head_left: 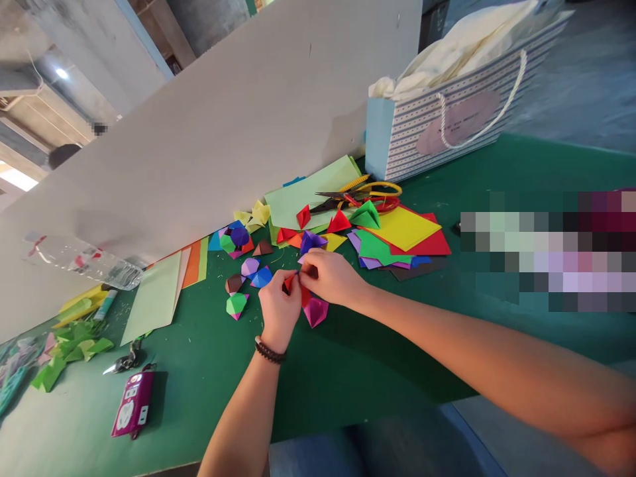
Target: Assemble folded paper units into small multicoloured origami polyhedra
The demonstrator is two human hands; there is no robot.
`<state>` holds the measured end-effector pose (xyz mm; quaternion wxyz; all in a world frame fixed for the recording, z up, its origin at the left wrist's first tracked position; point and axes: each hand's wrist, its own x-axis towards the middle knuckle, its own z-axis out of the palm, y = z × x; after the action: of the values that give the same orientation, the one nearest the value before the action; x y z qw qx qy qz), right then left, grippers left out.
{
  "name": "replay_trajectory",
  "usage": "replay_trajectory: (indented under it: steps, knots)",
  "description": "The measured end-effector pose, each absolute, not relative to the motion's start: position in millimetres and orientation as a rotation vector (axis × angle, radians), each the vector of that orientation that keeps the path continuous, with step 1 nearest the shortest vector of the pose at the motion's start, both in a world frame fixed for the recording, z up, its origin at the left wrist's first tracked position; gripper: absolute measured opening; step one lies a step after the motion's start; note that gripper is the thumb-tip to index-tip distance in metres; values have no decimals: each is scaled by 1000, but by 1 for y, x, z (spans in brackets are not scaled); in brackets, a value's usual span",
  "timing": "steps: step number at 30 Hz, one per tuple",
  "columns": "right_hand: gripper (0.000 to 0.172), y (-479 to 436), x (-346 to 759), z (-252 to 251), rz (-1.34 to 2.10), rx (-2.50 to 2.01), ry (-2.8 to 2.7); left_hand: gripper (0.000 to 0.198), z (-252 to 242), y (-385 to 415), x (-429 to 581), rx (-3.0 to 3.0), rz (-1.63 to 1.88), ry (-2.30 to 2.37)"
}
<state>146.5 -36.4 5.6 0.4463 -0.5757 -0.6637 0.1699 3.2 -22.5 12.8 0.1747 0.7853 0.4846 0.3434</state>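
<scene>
My left hand (pixel 279 301), with a dark beaded bracelet at the wrist, pinches a small red folded paper piece (pixel 305 295). The fingertips of my right hand (pixel 328 275) close on the same piece from the other side. Much of the paper is hidden behind my fingers. Just below my right hand is a magenta folded paper shape (pixel 316 313), and I cannot tell whether it is joined to the red one. A purple folded piece (pixel 312 241) sits beyond my hands. To their left are folded units in blue (pixel 261 277), lilac (pixel 250 267), brown (pixel 234 284) and green (pixel 236 305).
Scissors (pixel 370 195) lie on pale green sheets (pixel 318 192), near stacked coloured paper (pixel 402 228). A striped paper bag (pixel 447 126) stands at the back right. Leftward are a plastic bottle (pixel 89 262), green scraps (pixel 74 344), keys (pixel 126 358) and a magenta pouch (pixel 132 403). A pale partition (pixel 238 119) borders the table.
</scene>
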Motion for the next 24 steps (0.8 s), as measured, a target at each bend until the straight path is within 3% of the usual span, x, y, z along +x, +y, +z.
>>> replay_trajectory:
  steps: [7,24]
  knots:
    - [19,-40,143,9,462,-1473,-1572,13,10,-26,4,2480,958,1337]
    - [12,-48,148,13,568,-1429,-1645,13,2,-21,1,2476,1034,1307]
